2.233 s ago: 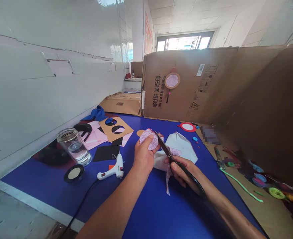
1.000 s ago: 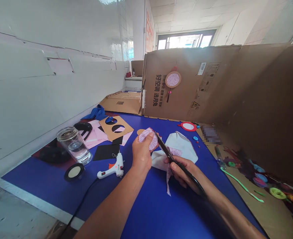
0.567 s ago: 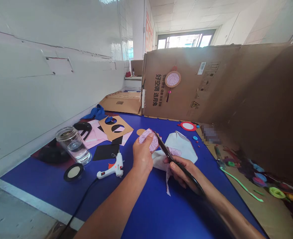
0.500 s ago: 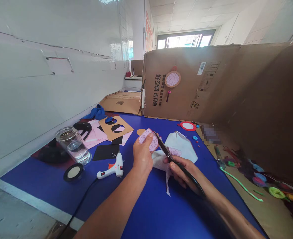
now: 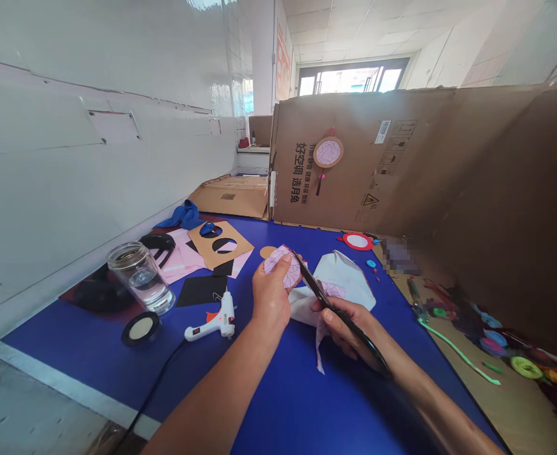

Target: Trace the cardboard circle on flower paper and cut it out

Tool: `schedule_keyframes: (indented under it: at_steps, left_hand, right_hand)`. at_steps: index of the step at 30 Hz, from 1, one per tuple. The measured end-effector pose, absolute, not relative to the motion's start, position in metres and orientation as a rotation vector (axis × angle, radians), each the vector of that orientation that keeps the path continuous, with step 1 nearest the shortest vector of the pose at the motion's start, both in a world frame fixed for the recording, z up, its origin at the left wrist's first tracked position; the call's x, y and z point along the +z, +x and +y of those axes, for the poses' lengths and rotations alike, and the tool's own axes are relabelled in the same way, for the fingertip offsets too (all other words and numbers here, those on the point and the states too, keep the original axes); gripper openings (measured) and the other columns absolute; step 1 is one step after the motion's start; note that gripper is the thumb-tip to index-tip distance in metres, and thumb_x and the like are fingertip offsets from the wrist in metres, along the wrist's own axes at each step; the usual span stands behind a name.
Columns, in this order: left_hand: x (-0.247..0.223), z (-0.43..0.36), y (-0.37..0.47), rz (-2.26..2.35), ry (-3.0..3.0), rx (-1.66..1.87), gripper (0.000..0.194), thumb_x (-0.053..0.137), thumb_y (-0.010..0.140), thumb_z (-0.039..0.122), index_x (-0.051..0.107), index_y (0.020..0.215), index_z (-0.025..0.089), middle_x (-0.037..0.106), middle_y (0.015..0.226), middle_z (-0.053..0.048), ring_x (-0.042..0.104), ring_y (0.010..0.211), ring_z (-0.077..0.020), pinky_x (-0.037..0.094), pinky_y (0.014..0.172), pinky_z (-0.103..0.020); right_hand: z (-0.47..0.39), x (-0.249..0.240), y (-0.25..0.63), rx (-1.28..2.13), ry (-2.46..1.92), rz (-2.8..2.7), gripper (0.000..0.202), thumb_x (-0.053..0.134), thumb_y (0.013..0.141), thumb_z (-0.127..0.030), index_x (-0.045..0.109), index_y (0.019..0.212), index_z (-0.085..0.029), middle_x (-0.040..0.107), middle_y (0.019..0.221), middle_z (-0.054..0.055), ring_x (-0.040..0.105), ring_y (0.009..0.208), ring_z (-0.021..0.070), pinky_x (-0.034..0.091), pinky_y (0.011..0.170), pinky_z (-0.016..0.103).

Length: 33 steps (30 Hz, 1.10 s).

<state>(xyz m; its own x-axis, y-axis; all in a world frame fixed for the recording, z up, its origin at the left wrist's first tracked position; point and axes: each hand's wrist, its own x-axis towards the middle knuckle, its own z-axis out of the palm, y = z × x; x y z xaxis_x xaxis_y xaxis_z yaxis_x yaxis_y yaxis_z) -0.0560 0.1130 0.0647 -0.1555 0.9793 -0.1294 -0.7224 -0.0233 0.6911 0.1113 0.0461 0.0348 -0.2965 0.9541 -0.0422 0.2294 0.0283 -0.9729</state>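
Observation:
Pinched in my left hand (image 5: 271,292) is a rounded piece of pink patterned fabric (image 5: 288,270) with dark lines on it. My right hand (image 5: 347,325) grips black-handled scissors (image 5: 317,287), whose blades meet the right edge of the fabric piece. A narrow trimmed strip (image 5: 319,354) hangs down beside my right fingers. Behind and below the scissors lies a larger white cloth (image 5: 347,268), with a bit of the pink pattern showing on it. Just past my left hand, a round brown card disc (image 5: 268,252) is partly covered.
To the left are a white glue gun (image 5: 215,322) with its cord, a glass jar (image 5: 141,278) of water, its lid (image 5: 140,329) and cut-out cardboard (image 5: 219,243). A red-rimmed round piece (image 5: 357,241) lies far right. Cardboard walls (image 5: 354,170) stand behind.
Hands, fabric and scissors hold almost the same position. The view has shifted very slightly.

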Motion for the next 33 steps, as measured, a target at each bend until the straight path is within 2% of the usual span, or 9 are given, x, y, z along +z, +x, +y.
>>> schedule_keyframes:
  at_steps: [6, 12, 24, 33]
  left_hand:
    - [0.0666, 0.1127, -0.0566, 0.75, 0.454, 1.579, 0.042, 0.096, 0.07, 0.024, 0.075, 0.106, 0.016, 0.083, 0.09, -0.009, 0.08, 0.078, -0.0217, 0.063, 0.069, -0.03]
    - [0.0681, 0.1122, -0.0581, 0.772, 0.483, 1.56, 0.043, 0.096, 0.068, 0.027, 0.075, 0.104, 0.016, 0.084, 0.089, -0.01, 0.082, 0.081, -0.0247, 0.062, 0.067, -0.03]
    - [0.0654, 0.1154, -0.0612, 0.744, 0.55, 1.531, 0.048, 0.098, 0.066, 0.029, 0.075, 0.106, 0.017, 0.084, 0.092, -0.009, 0.081, 0.082, -0.0241, 0.064, 0.069, -0.032]
    - [0.0642, 0.1146, -0.0593, 0.738, 0.59, 1.501, 0.046, 0.097, 0.066, 0.029, 0.076, 0.105, 0.017, 0.084, 0.093, -0.01, 0.082, 0.088, -0.0269, 0.063, 0.074, -0.034]
  right_hand:
    - [0.0462, 0.0393, 0.1095, 1.335, -1.277, -1.574, 0.087, 0.064, 0.08, -0.099, 0.066, 0.109, -0.017, 0.042, 0.058, -0.009, 0.033, 0.044, 0.0087, 0.029, 0.041, 0.023]
    - [0.0466, 0.0386, 0.1103, 1.317, -1.269, -1.603, 0.085, 0.063, 0.084, -0.097, 0.067, 0.109, -0.017, 0.044, 0.06, -0.009, 0.035, 0.044, 0.0083, 0.029, 0.04, 0.022]
    - [0.0435, 0.0394, 0.1133, 1.317, -1.281, -1.599, 0.087, 0.062, 0.084, -0.098, 0.069, 0.113, -0.016, 0.043, 0.061, -0.009, 0.034, 0.045, 0.0084, 0.029, 0.042, 0.023]
    - [0.0448, 0.0373, 0.1177, 1.286, -1.241, -1.63, 0.079, 0.061, 0.09, -0.092, 0.07, 0.114, -0.018, 0.048, 0.064, -0.007, 0.039, 0.047, 0.0099, 0.031, 0.045, 0.025]
